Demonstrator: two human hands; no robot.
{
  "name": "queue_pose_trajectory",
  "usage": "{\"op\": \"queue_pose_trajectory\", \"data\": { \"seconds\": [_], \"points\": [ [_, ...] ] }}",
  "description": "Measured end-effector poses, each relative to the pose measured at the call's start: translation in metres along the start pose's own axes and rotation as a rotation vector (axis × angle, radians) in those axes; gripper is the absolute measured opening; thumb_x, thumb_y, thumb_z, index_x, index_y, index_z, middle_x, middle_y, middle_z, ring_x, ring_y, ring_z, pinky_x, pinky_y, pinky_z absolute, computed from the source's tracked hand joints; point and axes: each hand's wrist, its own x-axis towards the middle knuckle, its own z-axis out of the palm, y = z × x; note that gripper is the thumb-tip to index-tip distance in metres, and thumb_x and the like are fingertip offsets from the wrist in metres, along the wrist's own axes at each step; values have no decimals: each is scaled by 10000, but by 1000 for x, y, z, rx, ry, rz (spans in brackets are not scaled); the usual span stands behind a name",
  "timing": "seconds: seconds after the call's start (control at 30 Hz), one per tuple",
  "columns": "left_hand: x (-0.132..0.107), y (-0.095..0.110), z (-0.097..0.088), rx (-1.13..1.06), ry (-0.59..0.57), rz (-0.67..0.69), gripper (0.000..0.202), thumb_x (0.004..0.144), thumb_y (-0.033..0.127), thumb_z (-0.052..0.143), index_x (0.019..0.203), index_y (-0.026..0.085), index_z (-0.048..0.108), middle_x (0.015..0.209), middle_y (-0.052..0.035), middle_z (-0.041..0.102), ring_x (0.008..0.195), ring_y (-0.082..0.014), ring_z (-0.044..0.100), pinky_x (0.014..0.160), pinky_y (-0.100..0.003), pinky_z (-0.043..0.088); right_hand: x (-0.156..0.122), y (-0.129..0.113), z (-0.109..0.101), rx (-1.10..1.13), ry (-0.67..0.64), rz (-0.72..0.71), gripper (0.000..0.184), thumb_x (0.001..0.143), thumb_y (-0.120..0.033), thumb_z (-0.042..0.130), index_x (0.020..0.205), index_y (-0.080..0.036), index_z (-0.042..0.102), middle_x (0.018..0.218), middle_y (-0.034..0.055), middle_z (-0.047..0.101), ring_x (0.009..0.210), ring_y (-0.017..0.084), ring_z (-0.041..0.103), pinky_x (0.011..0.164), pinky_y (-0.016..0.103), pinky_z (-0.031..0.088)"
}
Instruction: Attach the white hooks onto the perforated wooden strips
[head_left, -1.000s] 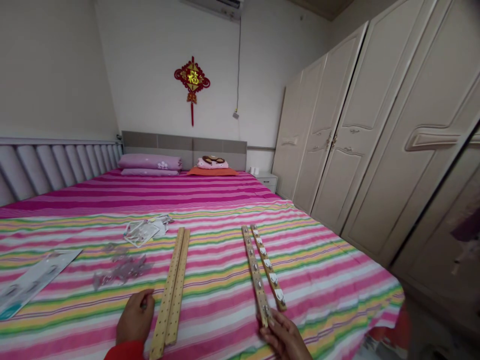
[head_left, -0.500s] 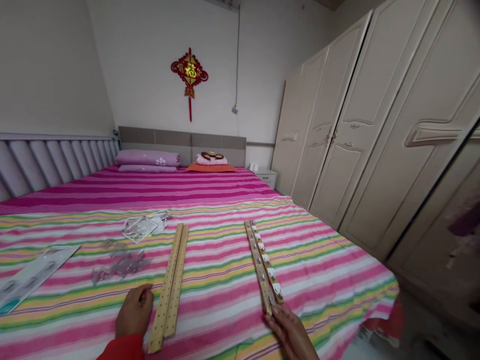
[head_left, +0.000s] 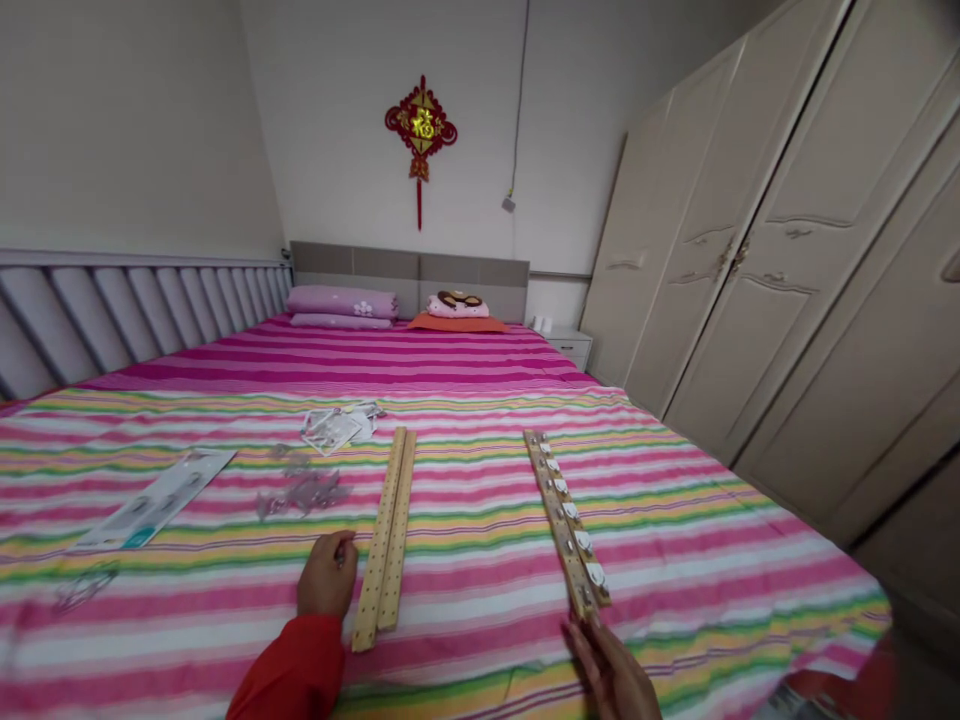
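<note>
Studded strip point(head_left: 557, 522) shifted alongside white-tabbed strip point(head_left: 571, 511) | right hand point(head_left: 613, 665) at near end

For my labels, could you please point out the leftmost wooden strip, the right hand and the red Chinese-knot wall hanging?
Leftmost wooden strip point(head_left: 382, 540), head view: mid-length.
Right hand point(head_left: 613, 662), head view: middle of hand.
Red Chinese-knot wall hanging point(head_left: 421, 123), head view: golden centre.

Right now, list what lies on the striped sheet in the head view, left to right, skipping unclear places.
Long flat packet, small translucent pieces, two dotted wooden strips, two strips with shiny fittings.
</note>
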Motion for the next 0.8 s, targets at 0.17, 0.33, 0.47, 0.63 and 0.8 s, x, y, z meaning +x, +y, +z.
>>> {"op": "queue_pose_trajectory", "data": {
  "seconds": [0.17, 0.33, 0.47, 0.63, 0.8],
  "points": [
    [-1, 2, -1, -10, -15, 11, 205, 734, 287, 435, 794, 205, 613, 762, -45, 608, 727, -188, 579, 692, -302, 475, -27, 52, 35, -195, -154, 119, 353, 549, -379, 841, 766, -159, 671, 663, 33, 718, 490, 141, 655, 460, 233, 551],
    [-2, -1, 0, -25, 7, 40, 198, 737, 289, 442, 780, 200, 614, 757, -45, 613, 708, -182, 582, 681, -299, 483, -40, 91, 126, -505, -517, 160, 507, 485, -510, 821, 715, -140, 562, 443, -17, 612, 337, 119, 566, 316, 170, 389],
    [-3, -3, 2, -39, 33, 66, 200, 750, 292, 439, 773, 198, 614, 744, -36, 611, 680, -171, 586, 655, -292, 488, -32, 120, 172, -632, -493, 165, 527, 486, -527, 794, 702, -197, 444, 342, -85, 515, 272, 128, 526, 280, 166, 362],
    [-4, -2, 2, -37, 43, 85, 187, 760, 287, 449, 777, 201, 614, 741, -31, 604, 674, -166, 582, 642, -287, 487, -24, 148, 188, -631, -406, 286, 504, 520, -505, 773, 639, -233, 367, 361, -19, 565, 285, 178, 562, 274, 219, 416],
    [-4, -1, 2, -51, 42, 75, 173, 753, 283, 457, 771, 205, 610, 749, -33, 609, 685, -172, 586, 661, -296, 487, -27, 147, 188, -495, -400, 256, 475, 489, -470, 806, 595, -204, 427, 379, 1, 577, 306, 151, 557, 300, 207, 414]
  ]
}}
